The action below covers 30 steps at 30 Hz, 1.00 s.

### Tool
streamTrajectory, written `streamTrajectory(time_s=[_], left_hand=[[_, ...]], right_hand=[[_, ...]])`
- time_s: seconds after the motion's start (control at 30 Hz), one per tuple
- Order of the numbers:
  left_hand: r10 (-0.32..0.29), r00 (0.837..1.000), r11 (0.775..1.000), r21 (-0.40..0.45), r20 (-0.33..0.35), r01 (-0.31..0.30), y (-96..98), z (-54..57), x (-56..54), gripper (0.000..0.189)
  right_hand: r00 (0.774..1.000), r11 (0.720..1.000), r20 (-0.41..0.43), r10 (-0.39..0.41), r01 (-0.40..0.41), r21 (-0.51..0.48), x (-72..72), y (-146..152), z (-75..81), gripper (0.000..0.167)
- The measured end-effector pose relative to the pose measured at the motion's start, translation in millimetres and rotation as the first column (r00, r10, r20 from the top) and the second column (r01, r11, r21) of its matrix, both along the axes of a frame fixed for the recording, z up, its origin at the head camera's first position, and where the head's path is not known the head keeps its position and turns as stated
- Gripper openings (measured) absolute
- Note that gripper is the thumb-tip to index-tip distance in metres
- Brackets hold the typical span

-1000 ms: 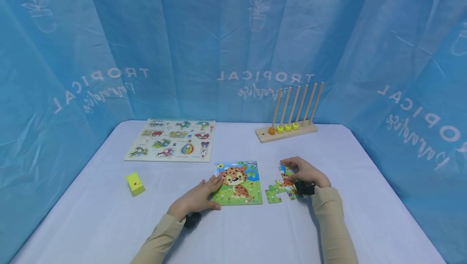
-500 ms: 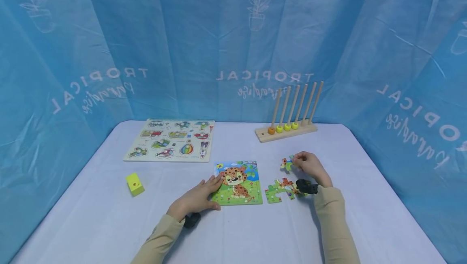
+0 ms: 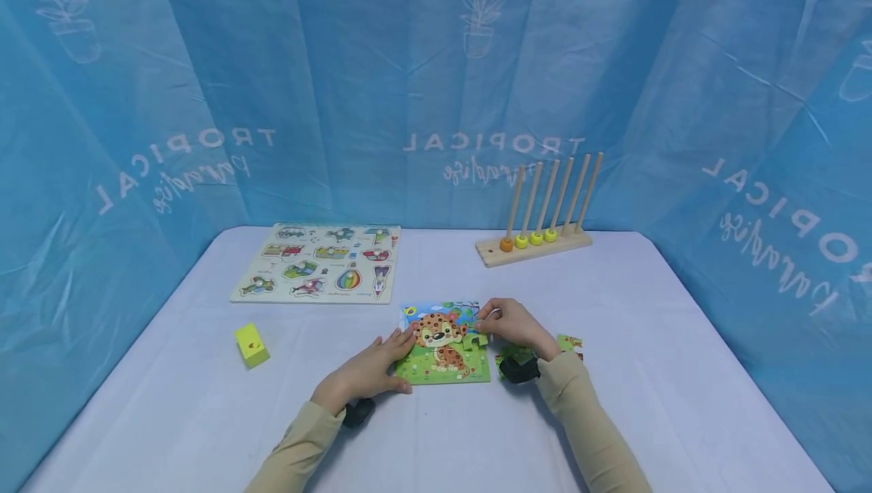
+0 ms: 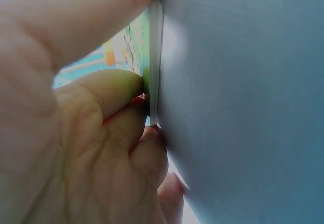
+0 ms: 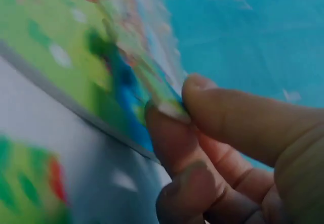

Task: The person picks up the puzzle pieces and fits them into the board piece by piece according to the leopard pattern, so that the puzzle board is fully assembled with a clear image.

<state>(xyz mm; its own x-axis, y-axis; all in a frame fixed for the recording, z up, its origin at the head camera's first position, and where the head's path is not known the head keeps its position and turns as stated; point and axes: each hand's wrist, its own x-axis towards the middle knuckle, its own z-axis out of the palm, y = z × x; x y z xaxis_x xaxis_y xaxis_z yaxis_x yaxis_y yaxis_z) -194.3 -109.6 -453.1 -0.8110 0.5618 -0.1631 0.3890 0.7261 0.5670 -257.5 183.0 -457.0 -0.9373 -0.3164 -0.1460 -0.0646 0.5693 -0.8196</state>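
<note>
While the left hand (image 3: 368, 368) rested with extended fingers on the left side of a square, thin puzzle board (image 3: 429, 373), printed with an orange spotted leopard on green grass, its thumb lay at the near left corner. The right hand (image 3: 515, 325) pinched, between thumb and fingers, a small, mostly green puzzle piece (image 3: 473, 341); this piece was tilted over the right part of the board, and I could not tell whether it touched. To the right, loose printed puzzle pieces (image 3: 571, 341) lay on the white surface (image 3: 436, 440), partly hidden by a black wrist camera (image 3: 521, 370). At the left, well apart from the hands, was a yellow rectangular block (image 3: 252, 345). Farther back were a flat, pale board (image 3: 327, 297) with colourful vehicle shapes (image 3: 300, 269) and, to its right, a wooden base (image 3: 534, 251) with six rods (image 3: 532, 198), one orange bead (image 3: 506, 244) and three yellow beads (image 3: 537, 238). Behind hung a blue curtain (image 3: 341, 84) with white lettering.
</note>
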Motion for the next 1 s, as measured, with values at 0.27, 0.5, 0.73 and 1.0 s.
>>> streamTrajectory(time_s=[0.27,0.5,0.73,1.0], left_hand=[[0.004,1.000,1.000,-0.004,0.004,-0.004,0.1,-0.4,-0.1,0.085],[0.006,1.000,1.000,-0.003,0.008,-0.006,0.4,0.8,0.2,0.084],[0.003,1.000,1.000,0.003,0.005,-0.003,0.6,-0.3,0.5,0.084],[0.012,1.000,1.000,0.005,0.003,-0.012,0.8,2.1,2.3,0.083]], right_hand=[[0.996,0.996,-0.076,-0.036,0.042,0.078,6.4,-20,-2.5,0.015],[0.988,0.987,-0.149,-0.035,0.057,0.150,11.6,-26,-1.3,0.017],[0.975,0.960,-0.213,-0.057,0.112,0.256,15.6,-28,-0.5,0.021],[0.977,0.961,-0.206,-0.061,0.113,0.252,14.5,-27,-2.2,0.023]])
